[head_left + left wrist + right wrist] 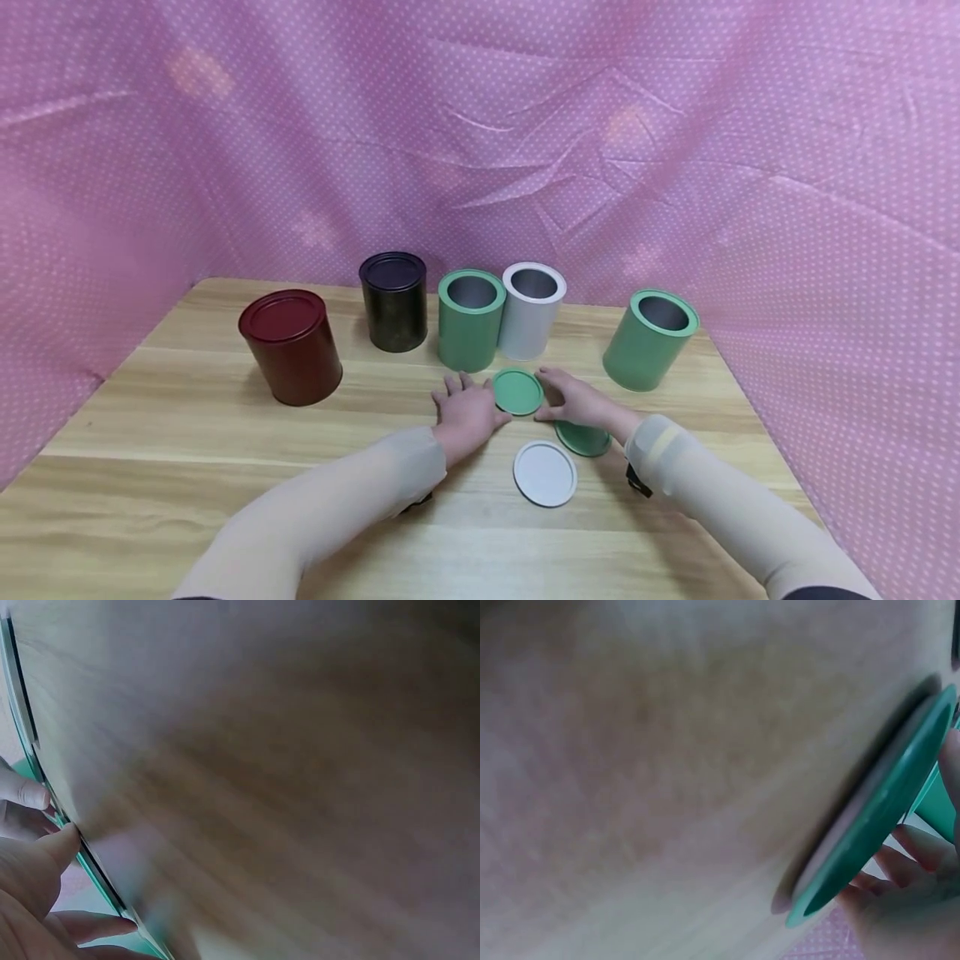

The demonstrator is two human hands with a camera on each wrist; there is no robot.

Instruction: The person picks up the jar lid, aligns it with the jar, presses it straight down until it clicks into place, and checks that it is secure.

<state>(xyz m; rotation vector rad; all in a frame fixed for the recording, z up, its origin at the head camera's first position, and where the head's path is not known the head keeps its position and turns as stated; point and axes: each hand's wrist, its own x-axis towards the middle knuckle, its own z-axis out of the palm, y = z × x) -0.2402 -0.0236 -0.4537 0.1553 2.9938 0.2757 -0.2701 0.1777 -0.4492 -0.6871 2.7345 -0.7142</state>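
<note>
Between the two hands a green round lid [517,392] lies flat on the wooden table. To its left, my left hand [468,410] rests low with fingers spread, thumb and index beside the rim. The right hand [577,400] curves loosely at the lid's right rim, thumb apart from the fingers. Beneath the right wrist lies a second green lid [583,440], partly covered; it looms large in the right wrist view [877,810]. Nearer me is a white lid [545,473]. Just behind the hands stand an open green can [468,337] and an open white can [527,321].
Another open green can [642,354] stands at the right. A lidded black can [396,312] is at the back, and a lidded dark red can [296,358] sits at the left. Pink dotted cloth [480,150] hangs around the table's back and sides.
</note>
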